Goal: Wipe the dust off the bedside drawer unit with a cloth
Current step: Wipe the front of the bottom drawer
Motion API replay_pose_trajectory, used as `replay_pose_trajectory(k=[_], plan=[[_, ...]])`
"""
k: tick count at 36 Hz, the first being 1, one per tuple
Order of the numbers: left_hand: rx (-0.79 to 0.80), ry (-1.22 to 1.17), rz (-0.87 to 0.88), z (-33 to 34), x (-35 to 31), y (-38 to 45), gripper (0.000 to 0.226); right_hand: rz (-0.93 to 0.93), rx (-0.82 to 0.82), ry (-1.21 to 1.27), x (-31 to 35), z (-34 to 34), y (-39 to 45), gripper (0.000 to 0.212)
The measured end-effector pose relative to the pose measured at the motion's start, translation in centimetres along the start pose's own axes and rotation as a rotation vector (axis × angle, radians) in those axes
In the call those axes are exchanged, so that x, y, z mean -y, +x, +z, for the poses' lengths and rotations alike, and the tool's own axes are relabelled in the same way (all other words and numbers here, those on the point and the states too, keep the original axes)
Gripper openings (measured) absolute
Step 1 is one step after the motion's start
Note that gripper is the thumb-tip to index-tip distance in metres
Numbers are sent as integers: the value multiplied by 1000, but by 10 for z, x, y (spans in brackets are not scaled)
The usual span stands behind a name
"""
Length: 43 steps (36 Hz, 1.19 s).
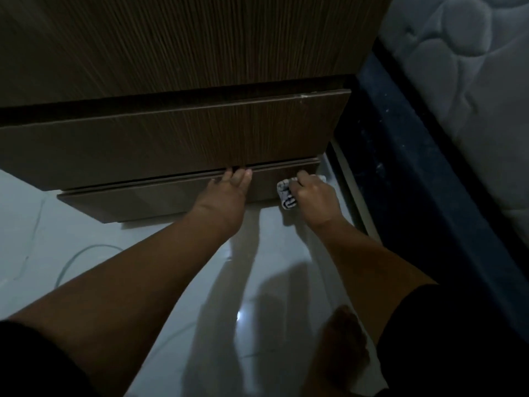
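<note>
The dark brown wood-grain bedside drawer unit [171,133] fills the upper half of the head view, seen from above. Its lower drawer [148,196] sticks out a little past the upper drawer front. My left hand [229,193] reaches to the top edge of the lower drawer, and its fingertips hook into the gap between the two fronts. My right hand [312,196] grips a bunched white cloth with dark marks [286,196] against the right end of the lower drawer front, near the floor.
A glossy white tiled floor [86,247] lies below the unit, with a thin cable [77,256] curving across it at left. A dark blue bed base [415,173] and a grey quilted mattress [463,81] stand close on the right. My bare foot [340,345] is at bottom right.
</note>
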<state>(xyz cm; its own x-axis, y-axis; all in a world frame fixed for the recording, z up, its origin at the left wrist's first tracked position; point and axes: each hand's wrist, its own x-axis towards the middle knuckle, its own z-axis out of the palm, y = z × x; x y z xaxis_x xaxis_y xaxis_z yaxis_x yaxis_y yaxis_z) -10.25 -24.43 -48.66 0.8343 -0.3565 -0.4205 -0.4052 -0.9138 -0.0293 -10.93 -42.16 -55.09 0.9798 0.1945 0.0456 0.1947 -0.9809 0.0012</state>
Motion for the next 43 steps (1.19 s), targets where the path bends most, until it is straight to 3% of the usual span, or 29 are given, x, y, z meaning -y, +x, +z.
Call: replay_pose_trajectory(k=[2, 9, 21, 24, 28, 34, 39, 43], plan=[[6, -1, -3, -1, -1, 1, 77, 26, 75, 15, 3, 12, 0, 37], [15, -9, -21, 4, -1, 8, 80, 68, 201, 58, 8, 44, 2, 44], [64, 4, -63, 2, -7, 7, 86, 15, 284, 85, 24, 41, 0, 45], [72, -42, -52, -1, -8, 5, 84, 56, 289, 173, 30, 29, -12, 35], [83, -247, -63, -5, -4, -5, 79, 13, 253, 249, 38, 4, -28, 29], [118, -569, -252, 2, -1, -46, 48, -143, 74, 110, 56, -45, -37, 38], [129, -1482, -465, -7, 3, -72, 62, -293, -114, 115, 76, -95, -33, 43], [22, -1783, -425, -43, 13, -99, 51, -403, -254, 103, 94, -139, -34, 33]])
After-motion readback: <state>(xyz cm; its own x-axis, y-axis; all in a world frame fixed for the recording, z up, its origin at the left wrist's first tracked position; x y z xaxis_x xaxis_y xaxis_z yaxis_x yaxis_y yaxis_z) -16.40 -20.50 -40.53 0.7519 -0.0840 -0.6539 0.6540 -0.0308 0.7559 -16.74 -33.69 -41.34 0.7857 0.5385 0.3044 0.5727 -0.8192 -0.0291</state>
